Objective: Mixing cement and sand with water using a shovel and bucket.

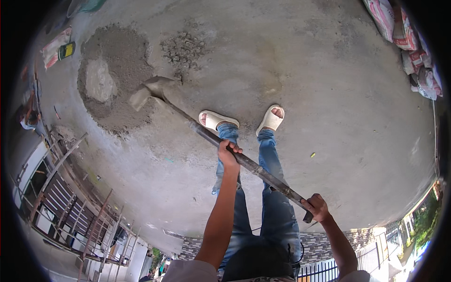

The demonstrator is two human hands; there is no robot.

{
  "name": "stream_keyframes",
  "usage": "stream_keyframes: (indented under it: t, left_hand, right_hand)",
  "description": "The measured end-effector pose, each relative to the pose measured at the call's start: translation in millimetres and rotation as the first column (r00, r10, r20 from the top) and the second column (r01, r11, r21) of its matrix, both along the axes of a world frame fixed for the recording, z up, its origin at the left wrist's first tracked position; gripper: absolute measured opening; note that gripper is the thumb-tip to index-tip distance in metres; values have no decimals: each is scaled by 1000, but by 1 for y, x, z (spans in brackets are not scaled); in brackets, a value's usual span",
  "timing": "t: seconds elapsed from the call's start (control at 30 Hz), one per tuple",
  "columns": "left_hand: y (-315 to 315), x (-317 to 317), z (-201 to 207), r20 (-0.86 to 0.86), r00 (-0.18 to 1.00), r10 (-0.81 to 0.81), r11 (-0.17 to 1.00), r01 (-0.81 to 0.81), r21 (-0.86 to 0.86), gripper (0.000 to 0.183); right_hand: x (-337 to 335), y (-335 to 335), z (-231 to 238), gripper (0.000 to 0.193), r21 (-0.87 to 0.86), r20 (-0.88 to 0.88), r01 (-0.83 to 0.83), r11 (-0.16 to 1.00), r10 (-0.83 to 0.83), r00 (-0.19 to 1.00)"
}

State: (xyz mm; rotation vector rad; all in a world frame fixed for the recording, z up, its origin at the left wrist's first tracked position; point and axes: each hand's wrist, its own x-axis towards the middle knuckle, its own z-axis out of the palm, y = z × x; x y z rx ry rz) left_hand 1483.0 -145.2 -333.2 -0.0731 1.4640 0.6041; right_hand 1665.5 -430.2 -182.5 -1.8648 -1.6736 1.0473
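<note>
Long-handled tool (pixel 253 167) is slanting forward-left from the closed right hand (pixel 317 207), through the closed left hand (pixel 228 154) nearer its blade (pixel 139 97)

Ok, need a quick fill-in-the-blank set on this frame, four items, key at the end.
1. Of the left hand and the right hand, the ____ one is nearer the grey, broad-bladed tool head.
2. The number of hands gripping the long dark handle is ____.
3. The colour of the person's denim jeans is ____.
4. The crumbly grey patch lies to the ____ of the larger, ring-shaped grey mound.

Missing words: left; two; blue; right.
</note>
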Motion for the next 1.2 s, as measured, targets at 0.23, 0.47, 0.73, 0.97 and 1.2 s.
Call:
stream_keyframes:
  t: [0.23,0.47,0.73,0.97,1.2]
  left_hand:
    - [43,-89,-81,529,840,125,970,9,-243,22]
    - [23,-54,-11,131,991,-14,1000,16,-12,21]
    - [-5,-4,-48,-26,1000,-4,998,3,-66,11]
    - [-19,-18,-8,-49,998,44,999,-44,-7,7]
    - [-44,-5,-15,-94,994,62,997,-65,-33,7]
  right_hand:
    - [-39,27,-40,52,-5,-113,19,1000,-19,993]
    - [-21,1,-9,49,39,-2,-52,998,52,999]
    - [-8,5,-15,54,-27,2,3,1000,-3,1000]
    - [-11,-14,-6,55,-7,-46,-42,999,41,998]
    - [-1,-35,1,55,-79,-36,-57,995,55,998]
